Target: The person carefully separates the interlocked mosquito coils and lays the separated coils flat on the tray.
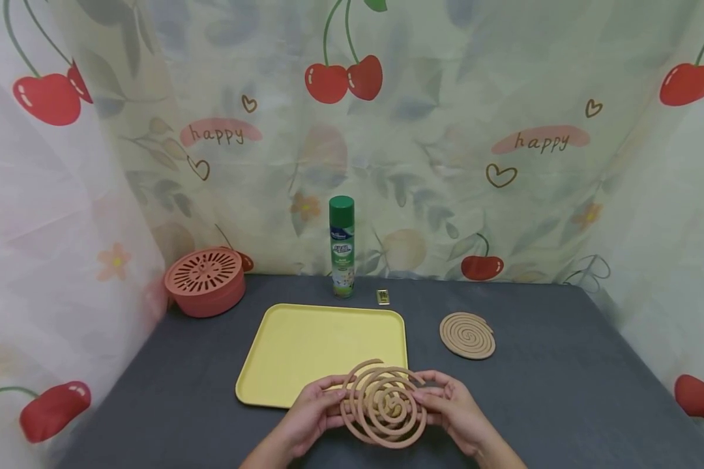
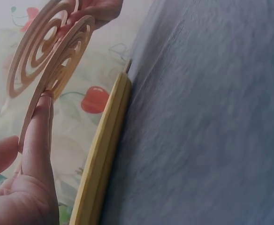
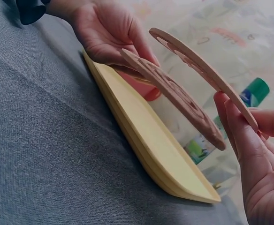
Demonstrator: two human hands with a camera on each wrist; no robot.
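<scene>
Both hands hold a pair of interlocked tan spiral mosquito coils (image 1: pixel 384 406) in the air just above the near edge of the flat yellow plastic tray (image 1: pixel 305 345), over the dark grey cloth table (image 1: pixel 563 391). Left hand (image 1: pixel 312 413) pinches the left rim of the coils, thumb on one side and straight fingers (image 2: pixel 38 136) behind the other; right hand (image 1: pixel 457 409) pinches the right rim between thumb and fingertips (image 3: pixel 235 126). The wrist views show the two spirals already splayed apart at one side, one coil tilted away from the other, still meshed near the centre. The step looks like separating the two coils; they look brittle, so each hand should hold only its own spiral, ease them apart evenly with a slight twist along the winding, and avoid levering at the thin centre, where a snap seems likeliest. Keeping them low over the tray would catch any fragment. Beyond the right hand lies another flat tan spiral coil (image 1: pixel 467 335) on the table. Further beyond the hands stand a green-capped aerosol spray can (image 1: pixel 342 247) and a small metal coil stand (image 1: pixel 382 297); far beyond the left hand sits a round red vented coil holder (image 1: pixel 205 281).
</scene>
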